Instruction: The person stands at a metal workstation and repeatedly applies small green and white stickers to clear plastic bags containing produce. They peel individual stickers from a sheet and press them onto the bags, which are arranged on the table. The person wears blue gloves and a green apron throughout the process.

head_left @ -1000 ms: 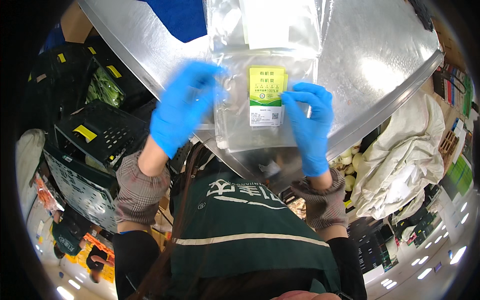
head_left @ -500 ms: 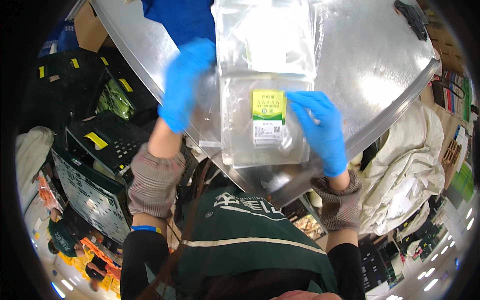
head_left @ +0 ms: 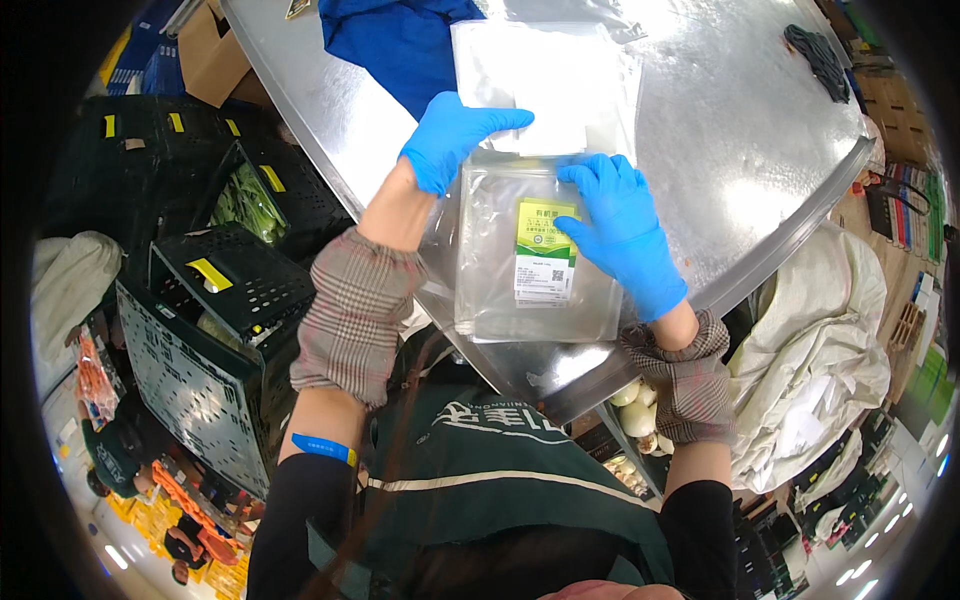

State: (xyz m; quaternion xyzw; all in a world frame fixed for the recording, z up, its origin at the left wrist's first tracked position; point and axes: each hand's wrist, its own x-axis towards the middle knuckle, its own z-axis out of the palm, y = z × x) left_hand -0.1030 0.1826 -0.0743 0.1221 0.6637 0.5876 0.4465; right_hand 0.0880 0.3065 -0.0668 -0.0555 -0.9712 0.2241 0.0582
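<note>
A clear plastic bag (head_left: pixel 500 290) with a green, yellow and white label (head_left: pixel 542 252) lies flat on a shiny steel table (head_left: pixel 720 130). My right hand (head_left: pixel 622 232), in a blue glove, rests flat on the bag's upper right part beside the label. My left hand (head_left: pixel 452 135), also in a blue glove, reaches to the bag's top edge and touches a stack of more clear bags (head_left: pixel 545 85) lying just beyond it. Neither hand is closed around anything that I can see.
A blue cloth (head_left: pixel 385 40) lies at the table's far left. A dark cloth (head_left: pixel 818 55) sits far right. Black crates (head_left: pixel 215 290), one holding greens (head_left: pixel 245 205), stand at my left. A white sack (head_left: pixel 810 360) hangs at the right, and pale bulbs (head_left: pixel 635 415) sit under the table.
The labelled bag has come down flat onto the table. My left hand moved up to the bag's top edge; my right hand shifted from the bag's side onto its surface.
</note>
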